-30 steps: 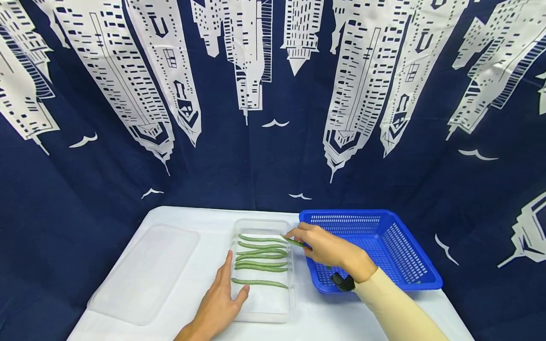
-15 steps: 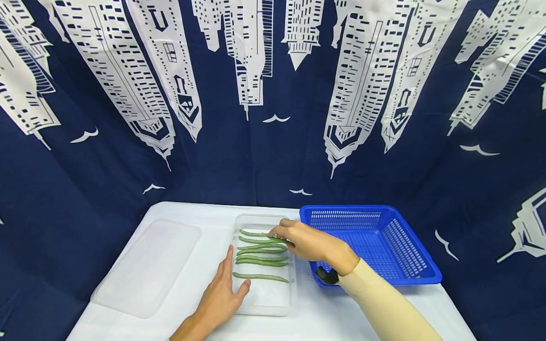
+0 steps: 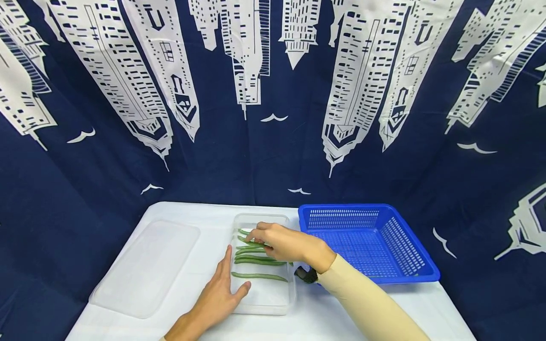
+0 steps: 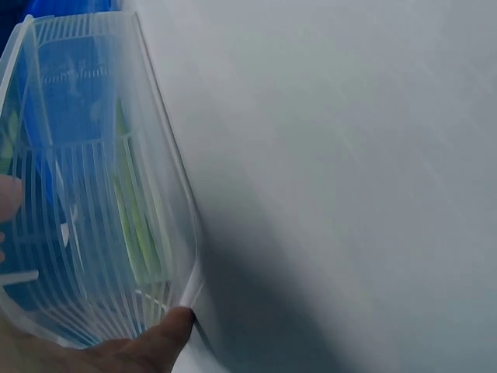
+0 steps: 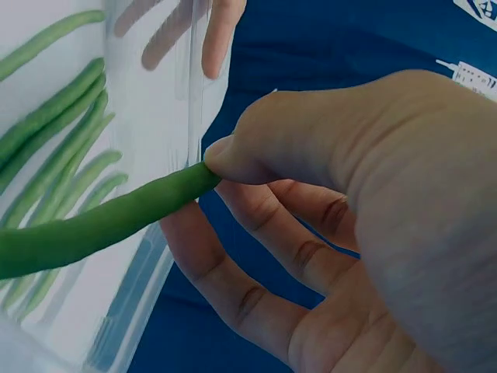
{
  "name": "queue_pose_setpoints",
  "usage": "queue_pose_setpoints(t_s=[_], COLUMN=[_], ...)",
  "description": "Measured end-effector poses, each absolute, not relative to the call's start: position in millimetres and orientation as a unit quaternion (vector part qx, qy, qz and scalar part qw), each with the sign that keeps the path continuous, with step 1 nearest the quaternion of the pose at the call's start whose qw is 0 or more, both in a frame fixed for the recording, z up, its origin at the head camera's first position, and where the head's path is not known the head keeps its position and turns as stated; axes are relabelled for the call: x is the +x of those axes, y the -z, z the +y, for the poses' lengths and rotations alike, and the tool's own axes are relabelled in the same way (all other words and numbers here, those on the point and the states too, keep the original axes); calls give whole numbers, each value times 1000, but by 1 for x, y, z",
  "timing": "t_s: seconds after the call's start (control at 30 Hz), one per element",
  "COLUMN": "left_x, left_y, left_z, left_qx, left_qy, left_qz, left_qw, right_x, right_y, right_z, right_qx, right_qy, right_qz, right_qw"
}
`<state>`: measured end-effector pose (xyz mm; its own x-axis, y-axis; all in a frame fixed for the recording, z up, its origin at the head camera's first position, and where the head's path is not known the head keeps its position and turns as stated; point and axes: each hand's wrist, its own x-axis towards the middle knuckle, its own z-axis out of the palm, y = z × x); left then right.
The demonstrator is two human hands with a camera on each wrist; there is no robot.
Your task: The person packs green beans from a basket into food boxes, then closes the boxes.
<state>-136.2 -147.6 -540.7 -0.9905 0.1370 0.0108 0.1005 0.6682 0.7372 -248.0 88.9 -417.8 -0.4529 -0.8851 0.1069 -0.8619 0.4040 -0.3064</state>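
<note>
My right hand [image 3: 290, 242] is over the clear plastic container [image 3: 263, 303], pinching one end of a green bean [image 5: 109, 221] between thumb and fingertips, as the right wrist view shows up close. Beneath it, several green beans [image 3: 259, 276] lie crosswise in the container, side by side, with a wider gap before the nearest one. My left hand [image 3: 216, 297] rests against the container's left side, its fingers straight and thumb spread over the near left edge. In the left wrist view a fingertip [image 4: 177, 322] touches the container's rim. My right hand covers part of the far beans.
A blue perforated basket [image 3: 428, 265] stands right of the container, with a bit of green near its front edge. To the left, a flat translucent lid [image 3: 145, 270] lies on the white tabletop [image 3: 213, 227]. A navy cloth with white buildings [image 3: 264, 156] hangs behind.
My right hand has moved left from the basket's edge to over the container, carrying the pinched green bean. My left hand has stayed at the container's left side.
</note>
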Motion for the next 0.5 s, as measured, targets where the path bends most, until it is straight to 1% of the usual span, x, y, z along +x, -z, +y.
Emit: queue_pose_setpoints(t_s=[0.13,0.3,0.5], left_x=[-136,-135,-136], left_y=[539,540,541], left_z=[-153,-158,-159], left_qx=[73,79,79], left_qy=[-415,-423,-430], left_qz=[906,900,896], left_qw=[41,64,76], right_x=[-251,-255,-257], right_y=[424,434,447], right_z=[78,68,62], right_qx=[-531,-520,-506], right_qy=[157,147,120], right_qz=[831,837,847], right_qw=[48,86,107])
